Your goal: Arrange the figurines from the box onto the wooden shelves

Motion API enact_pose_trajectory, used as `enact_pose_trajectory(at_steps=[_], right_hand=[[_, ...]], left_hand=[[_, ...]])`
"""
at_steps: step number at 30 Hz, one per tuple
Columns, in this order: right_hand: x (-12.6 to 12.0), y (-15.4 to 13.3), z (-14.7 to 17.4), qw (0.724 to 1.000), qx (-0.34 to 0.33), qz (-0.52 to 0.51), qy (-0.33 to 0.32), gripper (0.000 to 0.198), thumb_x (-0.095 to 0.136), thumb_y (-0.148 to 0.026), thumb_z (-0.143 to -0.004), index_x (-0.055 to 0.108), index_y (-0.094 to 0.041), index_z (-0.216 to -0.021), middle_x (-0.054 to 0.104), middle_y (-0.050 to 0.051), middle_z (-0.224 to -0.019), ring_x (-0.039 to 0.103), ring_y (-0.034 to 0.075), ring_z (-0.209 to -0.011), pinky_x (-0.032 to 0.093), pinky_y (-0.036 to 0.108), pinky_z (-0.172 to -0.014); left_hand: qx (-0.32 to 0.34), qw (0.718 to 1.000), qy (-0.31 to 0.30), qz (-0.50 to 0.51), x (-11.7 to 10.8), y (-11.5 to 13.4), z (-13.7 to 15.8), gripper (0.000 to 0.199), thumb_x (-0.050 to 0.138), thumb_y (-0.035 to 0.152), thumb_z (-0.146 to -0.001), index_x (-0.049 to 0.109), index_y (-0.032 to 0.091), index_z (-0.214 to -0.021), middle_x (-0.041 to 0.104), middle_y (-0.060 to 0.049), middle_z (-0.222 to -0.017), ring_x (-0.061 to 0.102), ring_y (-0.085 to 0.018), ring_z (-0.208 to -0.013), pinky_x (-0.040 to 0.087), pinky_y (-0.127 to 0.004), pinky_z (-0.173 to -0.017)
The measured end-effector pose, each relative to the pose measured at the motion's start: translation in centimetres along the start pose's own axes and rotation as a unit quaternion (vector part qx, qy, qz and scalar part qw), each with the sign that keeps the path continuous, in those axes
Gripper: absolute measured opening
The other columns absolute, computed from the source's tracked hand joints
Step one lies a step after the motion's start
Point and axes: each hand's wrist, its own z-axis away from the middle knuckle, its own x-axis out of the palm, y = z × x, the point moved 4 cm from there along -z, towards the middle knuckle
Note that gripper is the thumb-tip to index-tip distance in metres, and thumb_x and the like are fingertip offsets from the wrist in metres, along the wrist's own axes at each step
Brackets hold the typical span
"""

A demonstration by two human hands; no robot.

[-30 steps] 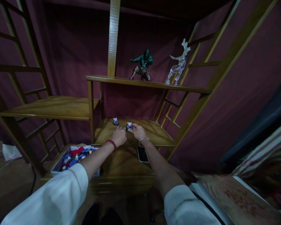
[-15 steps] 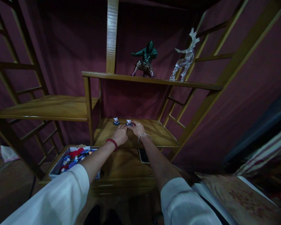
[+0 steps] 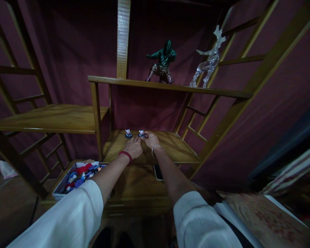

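On the middle shelf board (image 3: 170, 148), a small white-headed cat-like figurine (image 3: 141, 133) with a dark base is between my two hands. My right hand (image 3: 151, 140) pinches it from the right side, wearing a silver bangle. The fingertips of my left hand (image 3: 134, 148), closed together, are at its front left edge; a red bead bracelet circles that wrist. A second, matching figurine (image 3: 128, 133) stands a little to the left, touched by neither hand. My fingers partly cover the base of the held figurine.
At lower left a white box (image 3: 58, 193) holds several colourful small pieces. A dark phone (image 3: 158, 172) lies below the shelf near my right forearm. Above, a green hooded statue (image 3: 163, 62) and a clear deer figure (image 3: 208, 65) stand on the upper board (image 3: 134, 82).
The held figurine and both hands have barely shifted. The camera view has moved slightly, so the upper statues appear a little farther right and higher.
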Motion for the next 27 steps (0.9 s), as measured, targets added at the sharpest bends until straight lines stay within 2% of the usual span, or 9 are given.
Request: enact_pose_trajectory(at_steps=[6, 11, 14, 19, 27], right_hand=[[-0.08, -0.13, -0.06, 1.000, -0.001, 0.007, -0.007, 0.032, 0.062, -0.031, -0.071, 0.060, -0.027, -0.103, 0.064, 0.002, -0.098, 0.058, 0.017, -0.092, 0.043, 0.025, -0.079], [-0.05, -0.18, -0.06, 1.000, 0.003, 0.019, -0.013, 0.033, 0.061, -0.033, -0.072, 0.059, -0.029, -0.104, 0.063, 0.001, -0.099, 0.058, 0.017, -0.092, 0.043, 0.025, -0.078], [0.03, -0.21, -0.15, 0.999, -0.006, 0.033, -0.012, 0.031, 0.060, -0.032, -0.073, 0.059, -0.029, -0.104, 0.063, 0.001, -0.099, 0.058, 0.017, -0.091, 0.043, 0.025, -0.078], [0.06, -0.17, -0.22, 0.999, -0.004, 0.050, -0.008, 0.030, 0.060, -0.030, -0.073, 0.060, -0.028, -0.103, 0.063, 0.003, -0.098, 0.058, 0.018, -0.090, 0.042, 0.026, -0.077], [-0.01, -0.29, -0.15, 0.998, 0.004, 0.051, -0.020, 0.031, 0.057, -0.033, -0.075, 0.059, -0.029, -0.106, 0.064, 0.003, -0.098, 0.058, 0.020, -0.091, 0.043, 0.027, -0.076]], left_hand=[[0.000, 1.000, 0.014, 0.020, -0.13, -0.09, -0.08, 0.037, 0.038, 0.018, -0.078, 0.046, 0.010, -0.113, 0.046, -0.018, -0.125, 0.035, -0.026, -0.120, 0.023, -0.038, -0.099], [-0.058, 0.997, 0.033, 0.035, -0.30, -0.46, 0.17, 0.039, 0.042, 0.021, -0.077, 0.042, 0.013, -0.114, 0.052, -0.019, -0.114, 0.046, -0.028, -0.108, 0.031, -0.038, -0.090], [-0.040, 0.998, 0.037, 0.033, -0.34, -0.22, 0.15, 0.034, 0.042, 0.021, -0.077, 0.046, 0.013, -0.109, 0.053, -0.019, -0.111, 0.045, -0.029, -0.108, 0.032, -0.039, -0.089], [0.005, 1.000, 0.022, -0.010, -0.29, 0.30, 0.14, 0.036, 0.035, 0.019, -0.079, 0.046, 0.009, -0.111, 0.048, -0.020, -0.119, 0.038, -0.029, -0.116, 0.029, -0.039, -0.093], [-0.001, 1.000, 0.006, -0.025, -0.12, 0.45, 0.12, 0.041, 0.035, 0.022, -0.081, 0.044, 0.005, -0.117, 0.039, -0.022, -0.131, 0.031, -0.032, -0.122, 0.024, -0.043, -0.098]])
